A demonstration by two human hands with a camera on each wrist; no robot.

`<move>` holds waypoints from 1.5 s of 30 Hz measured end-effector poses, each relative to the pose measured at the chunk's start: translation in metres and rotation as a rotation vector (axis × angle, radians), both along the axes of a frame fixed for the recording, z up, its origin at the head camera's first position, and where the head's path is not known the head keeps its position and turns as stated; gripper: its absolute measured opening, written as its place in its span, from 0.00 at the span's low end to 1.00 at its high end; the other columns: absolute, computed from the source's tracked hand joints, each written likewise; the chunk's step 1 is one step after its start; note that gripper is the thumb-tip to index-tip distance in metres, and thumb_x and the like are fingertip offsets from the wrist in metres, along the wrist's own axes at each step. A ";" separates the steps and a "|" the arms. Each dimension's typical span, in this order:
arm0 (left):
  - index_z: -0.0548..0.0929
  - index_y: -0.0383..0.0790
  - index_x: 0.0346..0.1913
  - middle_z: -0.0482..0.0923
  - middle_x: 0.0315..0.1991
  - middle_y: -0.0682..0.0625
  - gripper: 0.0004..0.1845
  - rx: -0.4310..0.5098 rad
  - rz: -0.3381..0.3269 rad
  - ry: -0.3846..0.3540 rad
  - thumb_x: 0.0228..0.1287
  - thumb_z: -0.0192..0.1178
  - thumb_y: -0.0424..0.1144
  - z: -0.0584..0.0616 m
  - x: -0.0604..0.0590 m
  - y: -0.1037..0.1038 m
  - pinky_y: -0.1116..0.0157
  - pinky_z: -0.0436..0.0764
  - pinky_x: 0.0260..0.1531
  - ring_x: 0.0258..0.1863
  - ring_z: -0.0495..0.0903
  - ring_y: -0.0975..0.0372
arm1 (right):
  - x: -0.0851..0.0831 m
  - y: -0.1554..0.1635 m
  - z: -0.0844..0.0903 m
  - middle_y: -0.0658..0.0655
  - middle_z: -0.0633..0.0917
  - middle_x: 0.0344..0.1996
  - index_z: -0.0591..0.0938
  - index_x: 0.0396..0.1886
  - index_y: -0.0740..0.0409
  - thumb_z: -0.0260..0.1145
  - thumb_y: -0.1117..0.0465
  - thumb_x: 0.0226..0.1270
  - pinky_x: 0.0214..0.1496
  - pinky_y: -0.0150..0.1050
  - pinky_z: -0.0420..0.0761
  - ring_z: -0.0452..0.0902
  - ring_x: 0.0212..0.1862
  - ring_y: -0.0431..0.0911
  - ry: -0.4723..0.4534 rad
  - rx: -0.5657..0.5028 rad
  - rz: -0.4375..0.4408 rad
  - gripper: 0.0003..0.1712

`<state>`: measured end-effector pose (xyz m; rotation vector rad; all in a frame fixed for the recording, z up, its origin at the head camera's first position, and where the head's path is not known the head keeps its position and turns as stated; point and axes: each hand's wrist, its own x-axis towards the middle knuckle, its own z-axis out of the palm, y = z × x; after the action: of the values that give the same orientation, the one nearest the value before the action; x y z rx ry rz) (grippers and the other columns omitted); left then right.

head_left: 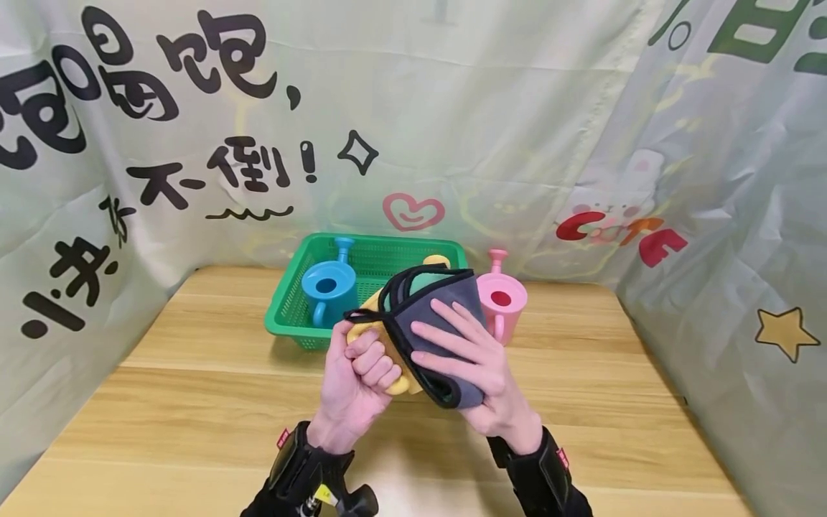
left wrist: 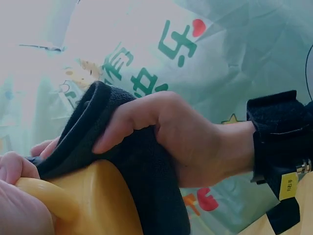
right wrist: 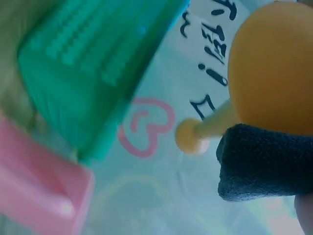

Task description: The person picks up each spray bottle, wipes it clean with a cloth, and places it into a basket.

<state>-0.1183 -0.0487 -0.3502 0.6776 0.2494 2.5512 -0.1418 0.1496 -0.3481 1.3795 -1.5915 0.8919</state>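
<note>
My left hand [head_left: 358, 377] grips the handle of a yellow watering can [left wrist: 107, 196], lifted above the table and tilted. Draped over the can's body is a dark grey cloth [head_left: 459, 289] with black edging and a hanging loop. My right hand [head_left: 484, 373] holds this cloth against the can, its fingers spread across the outside. In the left wrist view, the thumb side of the right hand [left wrist: 181, 129] presses the cloth near the can's yellow wall. The spout's round tip [right wrist: 190, 137] sticks out past the cloth [right wrist: 264, 164] in the right wrist view.
Behind my hands, a green basket [head_left: 284, 316] stands on the wooden table [head_left: 226, 402] with a blue watering can [head_left: 339, 294] in it. A pink watering can [head_left: 513, 301] stands right of the basket. Printed fabric walls [head_left: 517, 108] enclose the table's back and sides.
</note>
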 end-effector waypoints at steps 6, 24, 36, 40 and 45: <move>0.49 0.50 0.19 0.47 0.13 0.59 0.26 -0.014 0.026 -0.024 0.80 0.32 0.53 0.001 -0.002 -0.003 0.71 0.41 0.18 0.12 0.45 0.67 | -0.001 0.002 -0.003 0.67 0.80 0.63 0.86 0.53 0.64 0.46 0.52 0.78 0.79 0.54 0.60 0.66 0.74 0.64 -0.143 -0.113 0.102 0.27; 0.49 0.51 0.19 0.46 0.13 0.59 0.27 -0.042 0.049 -0.022 0.81 0.32 0.54 0.000 -0.002 -0.003 0.70 0.40 0.19 0.12 0.45 0.67 | -0.002 0.000 -0.005 0.66 0.81 0.62 0.86 0.53 0.63 0.47 0.53 0.76 0.78 0.55 0.60 0.67 0.73 0.64 -0.115 -0.088 0.058 0.26; 0.49 0.50 0.19 0.46 0.13 0.59 0.26 -0.052 0.049 0.019 0.80 0.34 0.54 0.001 -0.001 -0.001 0.70 0.40 0.19 0.12 0.44 0.67 | 0.002 0.000 -0.002 0.64 0.81 0.63 0.85 0.55 0.62 0.46 0.51 0.77 0.79 0.54 0.60 0.67 0.74 0.63 -0.116 -0.034 0.011 0.27; 0.49 0.50 0.19 0.46 0.13 0.59 0.27 -0.083 0.059 0.010 0.81 0.32 0.55 0.000 0.001 -0.001 0.70 0.40 0.19 0.12 0.45 0.67 | 0.003 0.003 -0.005 0.64 0.79 0.66 0.84 0.57 0.61 0.47 0.52 0.77 0.79 0.53 0.58 0.66 0.75 0.62 -0.200 -0.082 0.044 0.26; 0.49 0.50 0.19 0.46 0.13 0.59 0.27 -0.061 0.033 0.032 0.80 0.34 0.54 -0.001 0.000 -0.001 0.70 0.40 0.18 0.12 0.44 0.67 | 0.004 0.001 -0.001 0.64 0.81 0.63 0.86 0.54 0.60 0.49 0.53 0.75 0.79 0.55 0.59 0.66 0.74 0.63 -0.072 0.008 -0.019 0.24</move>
<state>-0.1182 -0.0495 -0.3510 0.6969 0.3509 2.5549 -0.1381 0.1505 -0.3491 1.3488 -1.6613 0.9337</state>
